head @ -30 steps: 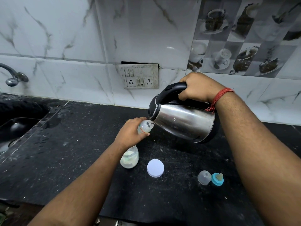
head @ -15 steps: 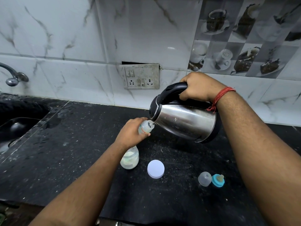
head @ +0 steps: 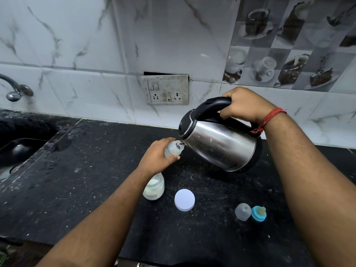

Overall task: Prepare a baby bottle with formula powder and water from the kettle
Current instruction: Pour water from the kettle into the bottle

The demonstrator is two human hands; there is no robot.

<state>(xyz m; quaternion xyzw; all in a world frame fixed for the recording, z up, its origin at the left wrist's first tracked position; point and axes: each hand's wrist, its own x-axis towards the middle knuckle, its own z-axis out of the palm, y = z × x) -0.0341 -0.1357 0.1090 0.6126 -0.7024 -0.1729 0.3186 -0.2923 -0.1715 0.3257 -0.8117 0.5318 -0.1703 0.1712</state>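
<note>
A steel kettle (head: 221,145) with a black lid and handle is held by the right hand (head: 243,105), whose fingers are wrapped closed around the handle at its top. The kettle is tilted strongly toward the left, so that its spout is brought to the open mouth of the baby bottle (head: 173,149). The spout and the bottle mouth are seen touching or almost touching; a stream of water cannot be clearly made out. The small clear bottle is gripped by the left hand (head: 156,158), with the fingers curled around its body, and it is kept above the black countertop (head: 86,189), in front of the kettle's base. A red thread (head: 269,118) is worn on the right wrist. Below the left wrist, a glass jar (head: 154,188) with pale powder inside is standing open on the countertop, partly hidden by the forearm. Just to the right of it, a white round lid (head: 184,199) is lying flat. Further right, a clear cap (head: 243,211) and a blue ring with the teat (head: 259,213) are placed side by side, touching each other. At the left edge a dark sink (head: 21,149) is set into the counter, and a metal tap (head: 13,91) is seen above it. A socket plate (head: 166,89) is fixed in the marble wall behind.
</note>
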